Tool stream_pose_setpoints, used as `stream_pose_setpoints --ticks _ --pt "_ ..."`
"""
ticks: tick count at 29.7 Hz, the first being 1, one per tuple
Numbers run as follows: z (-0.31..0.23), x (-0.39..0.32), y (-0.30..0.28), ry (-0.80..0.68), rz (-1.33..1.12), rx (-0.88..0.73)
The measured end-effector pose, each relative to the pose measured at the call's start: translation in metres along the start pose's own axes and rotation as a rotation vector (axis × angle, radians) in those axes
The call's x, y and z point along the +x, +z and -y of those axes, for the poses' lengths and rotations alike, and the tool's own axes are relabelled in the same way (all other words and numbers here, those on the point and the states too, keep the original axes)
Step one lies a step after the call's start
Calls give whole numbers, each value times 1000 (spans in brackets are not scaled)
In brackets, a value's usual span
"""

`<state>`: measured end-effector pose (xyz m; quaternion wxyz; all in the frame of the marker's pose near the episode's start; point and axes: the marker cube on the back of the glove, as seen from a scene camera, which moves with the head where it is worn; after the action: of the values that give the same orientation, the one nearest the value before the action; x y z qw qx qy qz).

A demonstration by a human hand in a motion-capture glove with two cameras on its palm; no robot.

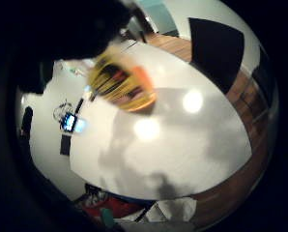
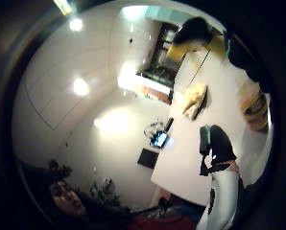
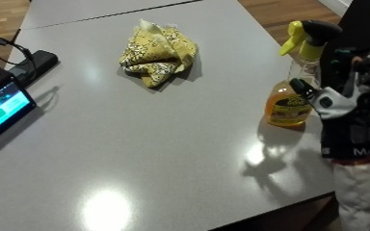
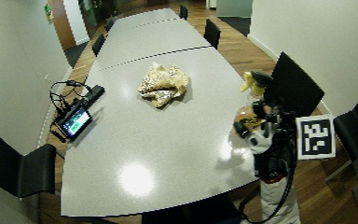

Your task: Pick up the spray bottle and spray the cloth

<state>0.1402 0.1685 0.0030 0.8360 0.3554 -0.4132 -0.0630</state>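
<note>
Spray bottle (image 3: pixel 296 91) standing upright near the counter (image 3: pixel 172 144) edge, long axis vertical, trigger head on top. Gloved right hand (image 3: pixel 349 113) hovering just beside it on the edge side, not visibly touching; cannot tell whether the grip is apart or together. Cloth (image 3: pixel 158 53) lying crumpled well apart, further in across the counter, beyond the bottle.

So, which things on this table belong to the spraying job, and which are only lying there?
For the job:
- spray bottle, upright near the table edge
- yellow cloth, crumpled mid-table
- gloved right hand, beside the bottle, not gripping it yet

Just lying about:
- small lit screen at the far edge
- black cables beside it
</note>
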Motion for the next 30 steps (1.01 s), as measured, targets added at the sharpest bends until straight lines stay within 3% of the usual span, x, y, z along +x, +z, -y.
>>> stream_pose_setpoints --ticks 2,5,12,30 --pt "10 29 -8 137 92 77" --pt "34 49 -5 208 147 69" --pt "61 101 22 142 279 -39" --pt "50 116 -12 88 221 228"
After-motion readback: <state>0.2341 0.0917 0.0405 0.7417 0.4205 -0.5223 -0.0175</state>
